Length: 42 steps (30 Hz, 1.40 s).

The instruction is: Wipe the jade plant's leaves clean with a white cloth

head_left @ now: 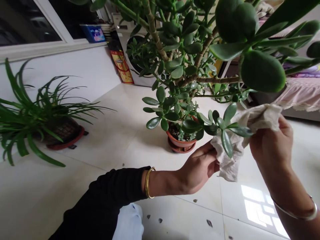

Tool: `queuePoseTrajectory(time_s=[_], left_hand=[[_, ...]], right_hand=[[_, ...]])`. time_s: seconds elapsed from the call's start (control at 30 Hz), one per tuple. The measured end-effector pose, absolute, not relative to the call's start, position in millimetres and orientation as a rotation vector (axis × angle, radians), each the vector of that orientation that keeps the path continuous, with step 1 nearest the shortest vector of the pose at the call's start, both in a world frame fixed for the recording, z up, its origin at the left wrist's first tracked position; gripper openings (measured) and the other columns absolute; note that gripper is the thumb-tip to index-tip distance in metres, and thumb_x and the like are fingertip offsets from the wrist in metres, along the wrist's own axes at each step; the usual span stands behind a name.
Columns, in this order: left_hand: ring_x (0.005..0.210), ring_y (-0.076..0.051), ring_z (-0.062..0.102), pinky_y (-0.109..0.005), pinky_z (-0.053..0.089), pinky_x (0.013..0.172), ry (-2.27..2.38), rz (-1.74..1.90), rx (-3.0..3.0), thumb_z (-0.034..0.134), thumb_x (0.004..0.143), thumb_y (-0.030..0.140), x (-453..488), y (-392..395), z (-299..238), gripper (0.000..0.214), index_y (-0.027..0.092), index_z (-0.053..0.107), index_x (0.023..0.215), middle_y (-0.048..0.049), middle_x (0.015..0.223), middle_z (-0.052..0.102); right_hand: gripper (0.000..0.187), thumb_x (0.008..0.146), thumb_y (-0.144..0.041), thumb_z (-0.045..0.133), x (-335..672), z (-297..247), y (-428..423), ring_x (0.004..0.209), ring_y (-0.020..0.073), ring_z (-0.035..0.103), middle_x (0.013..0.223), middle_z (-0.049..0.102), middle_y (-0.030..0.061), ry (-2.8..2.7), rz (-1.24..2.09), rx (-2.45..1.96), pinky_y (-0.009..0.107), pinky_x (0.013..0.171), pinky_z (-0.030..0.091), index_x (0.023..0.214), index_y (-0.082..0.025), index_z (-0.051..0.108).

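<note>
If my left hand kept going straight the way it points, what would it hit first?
Your left hand would meet the cloth first, already at its fingers; a jade leaf lies beyond, depth unclear.

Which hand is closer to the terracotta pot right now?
Left. The left hand sits just below and right of the terracotta pot in this view; the right hand is farther off to the right, holding the other end of the cloth.

The left hand (198, 168) and right hand (271, 143) reach forward close together, fingers curled, wrists slightly bent.
</note>
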<state>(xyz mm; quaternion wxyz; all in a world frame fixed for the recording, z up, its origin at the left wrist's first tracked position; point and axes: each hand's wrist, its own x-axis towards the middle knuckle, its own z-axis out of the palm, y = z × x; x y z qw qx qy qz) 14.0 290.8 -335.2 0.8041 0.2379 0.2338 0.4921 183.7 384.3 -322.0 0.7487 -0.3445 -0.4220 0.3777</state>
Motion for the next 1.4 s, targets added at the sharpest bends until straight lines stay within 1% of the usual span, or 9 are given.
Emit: queuePoseTrajectory(time_s=[0.17,0.4,0.5,0.6,0.77,0.9,1.0,1.2,1.4], left_hand=[[0.086,-0.013,0.057,-0.027,0.045,0.083,0.569,1.036,0.52,0.093,0.069,0.036,20,286,-353,0.036,0.02,0.075,0.095,-0.0017,0.092,0.068],[0.085,-0.01,0.058,-0.024,0.044,0.081,0.722,1.007,0.546,0.1,0.056,0.022,10,291,-383,0.047,0.016,0.074,0.095,0.0006,0.095,0.068],[0.092,-0.013,0.06,-0.026,0.046,0.091,0.811,1.026,0.718,0.092,0.069,0.029,-1,301,-407,0.035,0.015,0.074,0.096,-0.0011,0.097,0.07],[0.099,-0.017,0.064,-0.029,0.049,0.098,0.936,0.998,1.067,0.073,0.089,0.031,-16,317,-440,0.021,0.015,0.074,0.101,-0.0042,0.101,0.072],[0.126,-0.026,0.067,-0.042,0.049,0.117,1.022,0.853,2.033,0.055,0.097,0.018,-47,348,-495,0.021,0.018,0.075,0.103,-0.0137,0.124,0.072],[0.157,-0.029,0.047,-0.051,0.034,0.135,1.025,0.675,2.407,0.048,0.101,0.016,-66,366,-529,0.029,0.013,0.073,0.117,-0.0222,0.16,0.056],[0.165,-0.027,0.036,-0.052,0.025,0.14,1.023,0.55,2.559,0.046,0.101,0.012,-75,375,-546,0.03,0.013,0.073,0.113,-0.0192,0.173,0.041],[0.167,-0.026,0.031,-0.054,0.024,0.14,1.077,0.489,2.625,0.044,0.1,0.005,-85,387,-575,0.037,0.014,0.075,0.119,-0.0152,0.176,0.035],[0.167,-0.026,0.03,-0.053,0.021,0.141,1.05,0.482,2.634,0.045,0.104,0.009,-98,400,-597,0.041,0.013,0.074,0.132,-0.0165,0.176,0.036]], right_hand=[[0.024,0.068,-0.024,0.087,201,-366,373,0.061,0.0097,0.047,0.07,0.055,-0.0035,-0.797,0.923,-0.906,0.021,0.051,0.038,0.074,-0.02,0.065],[0.034,0.062,-0.039,0.088,199,-427,355,0.06,0.0114,0.052,0.069,0.059,-0.0042,-0.749,1.165,-1.181,0.023,0.052,0.045,0.079,-0.022,0.064],[0.036,0.064,-0.046,0.087,183,-443,351,0.056,0.0129,0.052,0.064,0.056,-0.0054,-0.776,1.244,-1.236,0.025,0.051,0.045,0.078,-0.024,0.062],[0.039,0.076,-0.061,0.077,163,-457,353,0.057,0.0149,0.052,0.064,0.056,-0.0049,-0.961,1.279,-1.257,0.027,0.052,0.046,0.082,-0.025,0.061],[0.047,0.09,-0.071,0.061,139,-493,365,0.063,0.016,0.053,0.071,0.058,-0.0024,-1.396,1.079,-1.243,0.029,0.058,0.047,0.083,-0.025,0.058],[0.04,0.098,-0.063,0.051,133,-528,377,0.069,0.0188,0.059,0.082,0.064,0.002,-1.573,0.933,-1.24,0.033,0.065,0.051,0.092,-0.025,0.059],[0.027,0.099,-0.051,0.051,134,-549,389,0.08,0.0227,0.064,0.101,0.069,0.0092,-1.697,0.768,-1.251,0.039,0.075,0.055,0.098,-0.025,0.059],[0.021,0.103,-0.04,0.046,143,-584,397,0.083,0.0237,0.071,0.144,0.062,0.0176,-1.915,0.591,-1.297,0.043,0.073,0.057,0.107,-0.026,0.061],[0.022,0.107,-0.034,0.043,148,-610,392,0.082,0.0238,0.074,0.156,0.057,0.0193,-2.104,0.413,-1.308,0.036,0.055,0.051,0.111,-0.025,0.062]])
